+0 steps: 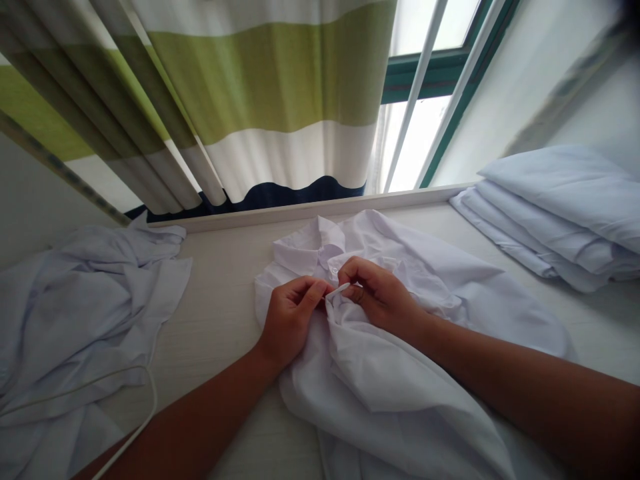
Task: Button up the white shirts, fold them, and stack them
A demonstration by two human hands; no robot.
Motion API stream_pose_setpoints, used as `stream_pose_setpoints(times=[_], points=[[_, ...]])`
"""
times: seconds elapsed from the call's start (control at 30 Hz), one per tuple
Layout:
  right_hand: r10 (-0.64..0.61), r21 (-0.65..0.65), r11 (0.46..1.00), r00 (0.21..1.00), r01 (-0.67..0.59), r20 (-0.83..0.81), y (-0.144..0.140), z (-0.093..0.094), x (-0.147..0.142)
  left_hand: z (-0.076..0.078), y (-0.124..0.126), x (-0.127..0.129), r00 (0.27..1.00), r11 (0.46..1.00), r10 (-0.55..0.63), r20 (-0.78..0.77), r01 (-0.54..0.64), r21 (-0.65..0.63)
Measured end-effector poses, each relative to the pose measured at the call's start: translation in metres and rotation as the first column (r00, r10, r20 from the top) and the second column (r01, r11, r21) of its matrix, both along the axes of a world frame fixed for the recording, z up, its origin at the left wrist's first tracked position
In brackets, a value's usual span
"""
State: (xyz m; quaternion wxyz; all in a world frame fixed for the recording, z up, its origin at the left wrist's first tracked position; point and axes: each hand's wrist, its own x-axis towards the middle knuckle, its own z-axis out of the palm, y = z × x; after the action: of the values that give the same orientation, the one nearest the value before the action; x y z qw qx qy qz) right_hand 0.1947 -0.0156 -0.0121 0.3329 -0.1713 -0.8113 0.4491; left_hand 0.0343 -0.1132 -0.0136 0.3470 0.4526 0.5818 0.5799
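Observation:
A white collared shirt (400,413) lies spread in front of me, its collar (295,250) toward the window. Over the middle of it, my left hand (293,313) is closed, thumb against fingers, pinching the edge of the shirt's fabric. Close beside it, my right hand (377,290) also pinches the cloth, at a folded edge that looks like a cuff or placket (337,291). The two sets of fingertips nearly meet there. Whether a button sits between them is hidden by the fingers.
At the left lies a rumpled heap of white garments (95,293), with a white cord (153,393) running over it and past my left forearm. Folded white clothes (560,213) are stacked at the right. Behind the pale surface (215,300) hang a striped curtain (270,87) and a barred window (425,87).

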Motion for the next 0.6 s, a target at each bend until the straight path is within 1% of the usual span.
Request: stream_pose_setpoints(times=[0.13, 0.23, 0.33, 0.43, 0.5, 0.6], points=[[0.063, -0.121, 0.991, 0.998, -0.064, -0.011, 0.0, -0.002, 0.0, -0.002, 0.001, -0.002, 0.999, 1.0, -0.025, 0.041, 0.025, -0.012], [0.106, -0.248, 0.962, 0.992, -0.118, -0.061, 0.003, -0.006, 0.0, -0.003, 0.001, -0.001, 0.999, 0.999, -0.03, 0.041, 0.031, -0.013], [0.161, -0.362, 0.912, 0.98, -0.193, -0.116, 0.006, -0.008, 0.0, -0.004, 0.001, 0.0, 0.996, 0.999, -0.043, 0.082, 0.044, -0.014], [0.189, -0.476, 0.846, 0.97, -0.239, -0.151, 0.006, -0.009, 0.0, -0.005, 0.001, 0.0, 0.987, 0.997, -0.061, 0.151, 0.066, -0.028], [0.193, -0.546, 0.798, 0.966, -0.255, -0.169, 0.006, -0.009, -0.001, -0.005, 0.002, 0.001, 0.991, 0.997, -0.062, 0.119, 0.066, -0.034], [0.18, -0.616, 0.743, 0.964, -0.263, -0.195, 0.006, -0.01, -0.002, -0.006, 0.001, 0.0, 0.997, 0.997, -0.068, 0.027, 0.068, -0.031]])
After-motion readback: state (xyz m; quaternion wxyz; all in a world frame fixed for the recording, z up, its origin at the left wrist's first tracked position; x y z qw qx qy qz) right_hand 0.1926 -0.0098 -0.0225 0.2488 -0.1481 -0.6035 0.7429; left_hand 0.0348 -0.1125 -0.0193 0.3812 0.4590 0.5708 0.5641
